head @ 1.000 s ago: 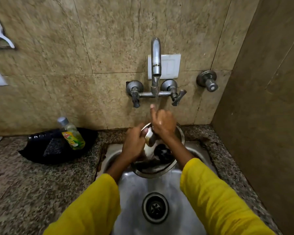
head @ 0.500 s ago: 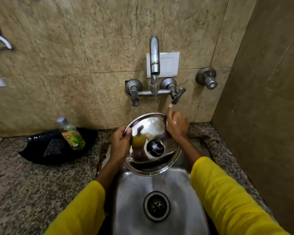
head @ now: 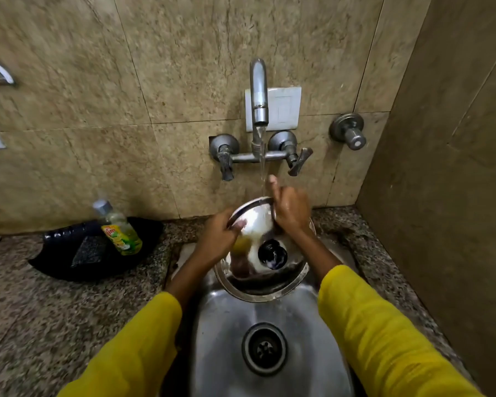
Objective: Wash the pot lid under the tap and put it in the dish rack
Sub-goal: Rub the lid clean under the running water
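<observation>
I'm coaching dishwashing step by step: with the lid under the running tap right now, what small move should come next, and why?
Probably turn the pot lid a little so the stream reaches its lower part. Water from the tap lands near the top rim, by the right hand; the left hand grips the left edge, and no dish rack is in view.

left hand (head: 216,237) clasped, right hand (head: 291,209) — thumb raised

Shiny steel lid (head: 265,282), sink (head: 226,339); rough granite counter (head: 40,305).

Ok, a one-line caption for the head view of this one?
Both hands, left hand and right hand, hold a steel pot lid under the running tap above the sink.
</observation>
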